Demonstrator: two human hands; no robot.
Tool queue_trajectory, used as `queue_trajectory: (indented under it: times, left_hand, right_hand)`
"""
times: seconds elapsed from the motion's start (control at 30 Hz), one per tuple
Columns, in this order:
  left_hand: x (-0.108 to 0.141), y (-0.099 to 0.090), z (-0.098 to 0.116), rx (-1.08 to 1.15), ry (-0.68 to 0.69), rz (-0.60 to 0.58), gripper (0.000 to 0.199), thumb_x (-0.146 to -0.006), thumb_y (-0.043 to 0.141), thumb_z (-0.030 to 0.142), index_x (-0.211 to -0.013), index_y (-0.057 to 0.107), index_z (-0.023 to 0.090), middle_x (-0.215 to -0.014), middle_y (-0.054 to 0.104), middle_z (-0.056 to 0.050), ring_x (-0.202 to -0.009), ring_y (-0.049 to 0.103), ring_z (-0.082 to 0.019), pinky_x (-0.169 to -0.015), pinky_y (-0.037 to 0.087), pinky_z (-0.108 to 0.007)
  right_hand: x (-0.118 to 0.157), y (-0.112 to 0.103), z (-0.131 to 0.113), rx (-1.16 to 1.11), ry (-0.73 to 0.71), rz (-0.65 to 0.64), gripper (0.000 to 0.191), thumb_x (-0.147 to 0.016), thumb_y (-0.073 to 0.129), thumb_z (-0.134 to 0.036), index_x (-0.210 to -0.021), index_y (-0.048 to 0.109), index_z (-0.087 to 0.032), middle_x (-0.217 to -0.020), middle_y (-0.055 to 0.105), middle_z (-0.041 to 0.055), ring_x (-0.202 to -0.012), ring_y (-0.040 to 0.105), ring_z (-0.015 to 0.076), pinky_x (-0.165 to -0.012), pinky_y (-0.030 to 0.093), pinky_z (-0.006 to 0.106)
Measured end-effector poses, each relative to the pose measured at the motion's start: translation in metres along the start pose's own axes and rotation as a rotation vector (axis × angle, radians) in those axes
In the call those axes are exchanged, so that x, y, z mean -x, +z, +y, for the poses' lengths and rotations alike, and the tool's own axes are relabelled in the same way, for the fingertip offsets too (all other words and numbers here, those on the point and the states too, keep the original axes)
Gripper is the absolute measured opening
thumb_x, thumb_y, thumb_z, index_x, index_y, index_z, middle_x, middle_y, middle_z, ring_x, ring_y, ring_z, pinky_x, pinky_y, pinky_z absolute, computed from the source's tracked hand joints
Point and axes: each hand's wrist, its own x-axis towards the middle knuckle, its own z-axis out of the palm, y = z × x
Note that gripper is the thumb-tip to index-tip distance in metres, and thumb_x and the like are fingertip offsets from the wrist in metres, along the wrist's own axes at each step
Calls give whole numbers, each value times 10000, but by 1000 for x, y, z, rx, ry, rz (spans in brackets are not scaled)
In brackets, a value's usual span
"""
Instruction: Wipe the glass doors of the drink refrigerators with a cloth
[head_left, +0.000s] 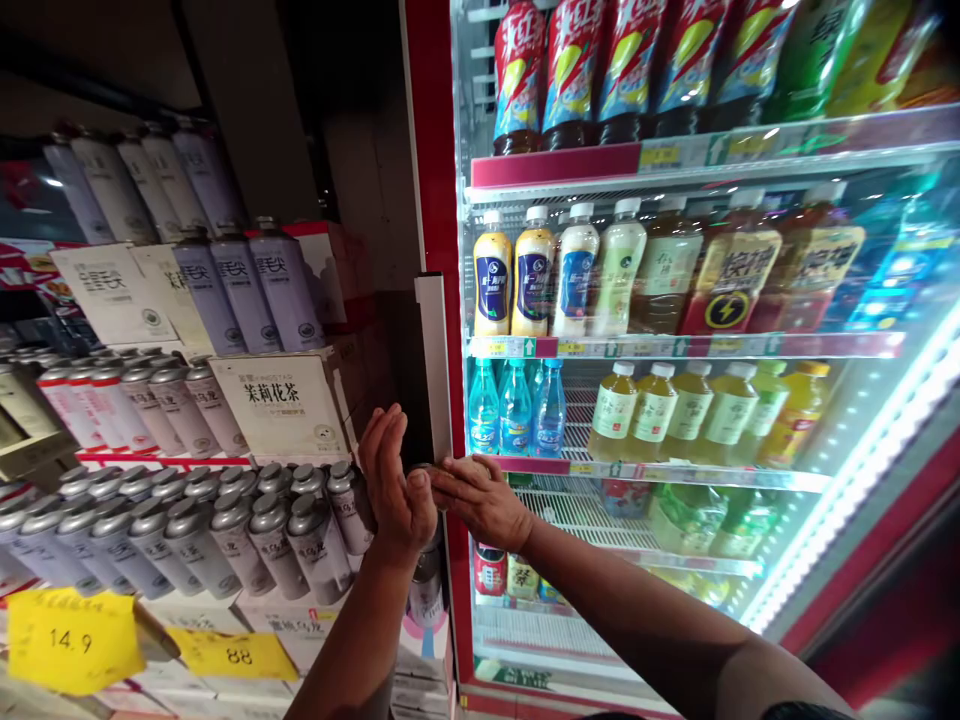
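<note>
My left hand (396,488) is raised in the middle of the view, its palm turned to the right and its fingers stretched upward. Close beside it, my right hand (484,500) lies flat with fingers pointing left, the tips near my left thumb; whether they touch I cannot tell. No held object shows in either hand. A small dark rounded shape between the hands is too covered to name. Just below them stands a silver-topped can (426,590), partly hidden by my left wrist. Left of my left hand are rows of silver-capped tea cans (319,545).
A lit drinks cooler (675,345) with shelves of bottles fills the right side, edged by a red frame (435,130). Stacked cartons (274,400) carry more cans at left. Yellow price cards (75,640) hang low in front.
</note>
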Motion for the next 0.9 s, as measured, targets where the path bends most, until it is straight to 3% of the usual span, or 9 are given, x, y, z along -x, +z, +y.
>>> queue_trajectory:
  times: [0.13, 0.2, 0.37, 0.5, 0.6, 0.7, 0.77, 0.9]
  left_hand:
    - [-4, 5, 4, 0, 54, 11, 585, -1063, 272, 462, -1552, 401, 168, -1514, 481, -183, -1472, 399, -322, -1203, 349, -559]
    - [-8, 9, 7, -9, 90, 22, 588, -1062, 280, 462, -1556, 392, 164, -1527, 459, -190, -1475, 393, -332, -1199, 354, -565]
    - [-19, 17, 10, -25, 140, 20, 591, -1062, 293, 443, -1570, 370, 149, -1548, 431, -201, -1487, 376, -340, -1206, 345, -562]
    - [-26, 23, 12, 25, 183, -25, 609, -1058, 346, 427, -1596, 333, 143, -1580, 412, -195, -1494, 380, -323, -1221, 343, -523]
    - [-27, 29, 17, 157, 152, -147, 665, -1062, 329, 449, -1644, 198, 154, -1666, 296, -189, -1545, 307, -304, -1246, 324, -482]
    - [-24, 36, 22, 274, 65, -264, 737, -1057, 313, 513, -1661, 77, 162, -1716, 161, -174, -1587, 187, -291, -1280, 256, -463]
    - [-22, 42, 25, 322, 28, -272, 777, -1046, 316, 551, -1662, 33, 172, -1730, 86, -162, -1598, 123, -291, -1296, 201, -465]
    - [-24, 56, 30, 382, 5, -257, 802, -1039, 348, 556, -1662, -5, 193, -1739, 1, -130, -1606, 23, -280, -1308, 122, -452]
  right_hand:
    - [-51, -25, 31, 62, 37, -10, 399, -1014, 497, -291, -1378, 615, -404, -1547, 530, -117, -1578, 213, 136, -1271, 197, 410]
    - [-80, -37, 47, 80, 3, 46, 374, -1017, 466, -313, -1341, 641, -376, -1545, 538, -106, -1577, 222, 158, -1260, 182, 445]
    - [-147, -63, 79, 150, 84, 98, 386, -1024, 446, -320, -1367, 622, -347, -1562, 522, -93, -1558, 263, 173, -1229, 188, 439]
    - [-184, -76, 103, 162, 171, 203, 413, -1043, 398, -303, -1403, 594, -342, -1555, 533, -69, -1550, 271, 157, -1199, 244, 395]
    - [-188, -79, 120, 172, 267, 363, 426, -1048, 367, -278, -1405, 600, -293, -1541, 552, -12, -1528, 318, 172, -1185, 268, 393]
    - [-172, -74, 124, 232, 324, 457, 403, -1036, 416, -271, -1390, 609, -277, -1517, 580, 10, -1521, 335, 193, -1209, 231, 415]
    - [-156, -66, 119, 286, 281, 409, 385, -1034, 447, -260, -1384, 607, -292, -1509, 591, -13, -1514, 347, 181, -1250, 154, 424]
    - [-127, -53, 103, 325, 196, 144, 392, -1065, 416, -303, -1428, 567, -308, -1580, 507, -49, -1529, 321, 161, -1297, -68, 447]
